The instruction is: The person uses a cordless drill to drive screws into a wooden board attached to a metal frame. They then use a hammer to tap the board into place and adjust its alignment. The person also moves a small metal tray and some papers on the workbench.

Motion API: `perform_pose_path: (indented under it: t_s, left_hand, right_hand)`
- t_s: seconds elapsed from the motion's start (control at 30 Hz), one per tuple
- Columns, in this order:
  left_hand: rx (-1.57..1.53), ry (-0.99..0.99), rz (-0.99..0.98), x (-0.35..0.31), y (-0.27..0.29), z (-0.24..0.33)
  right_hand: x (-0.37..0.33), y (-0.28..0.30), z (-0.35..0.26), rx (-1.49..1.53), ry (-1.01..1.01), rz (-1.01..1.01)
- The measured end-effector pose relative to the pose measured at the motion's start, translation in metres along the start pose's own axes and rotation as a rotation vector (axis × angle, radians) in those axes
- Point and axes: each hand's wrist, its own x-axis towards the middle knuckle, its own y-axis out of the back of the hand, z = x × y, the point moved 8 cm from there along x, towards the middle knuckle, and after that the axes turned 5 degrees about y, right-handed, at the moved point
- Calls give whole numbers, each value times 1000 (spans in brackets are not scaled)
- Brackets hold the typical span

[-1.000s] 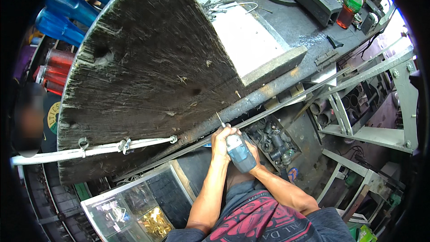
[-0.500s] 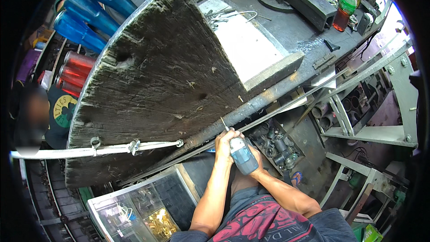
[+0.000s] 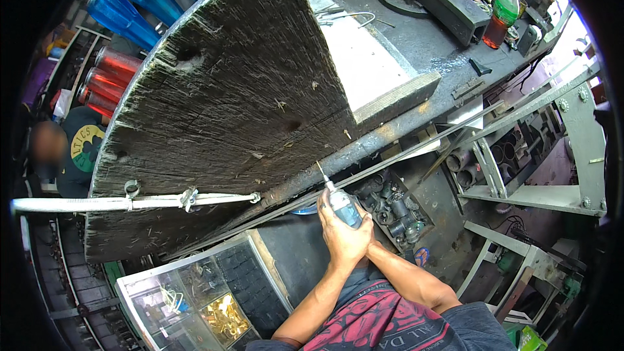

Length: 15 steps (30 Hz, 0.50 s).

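A cordless drill point(image 3: 346, 210) with a grey-blue body and a long thin bit points up and away from me, toward the lower edge of a large dark wooden board point(image 3: 227, 97). My left hand point(image 3: 341, 237) is wrapped along the drill's left side and rear. At its back, my right hand point(image 3: 367, 229) closes around it, partly hidden by the left. The bit's tip lies close to the metal pipe point(image 3: 331, 164) along the board's bottom; whether it touches anything I cannot tell. The board's rough face has pits and splinters, and a white rod point(image 3: 162, 202) crosses its lower left.
A divided tray point(image 3: 188, 299) holding brass fittings sits at lower left. Metal parts fill a bin point(image 3: 398, 211) beyond my right arm. On the workbench stands a bottle of red liquid point(image 3: 502, 18). Metal frames point(image 3: 520, 195) stand at right. Another person point(image 3: 78, 149) is at far left.
My left hand has slid back from the drill's front end to its side and rear, uncovering the chuck. The whole view has shifted slightly.
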Motion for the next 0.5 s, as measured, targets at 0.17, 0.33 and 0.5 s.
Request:
perform_pose_path:
  t_s: [0.17, 0.33, 0.5]
  left_hand:
    - [52, 78, 18, 0, 0, -16]
    - [21, 91, 26, -1, -1, -18]
    - [25, 106, 23, 0, 1, -19]
  right_hand:
    - [2, -4, 17, 57, -14, -4]
    - [5, -2, 30, 88, -21, -10]
    - [7, 0, 39, 124, -38, -15]
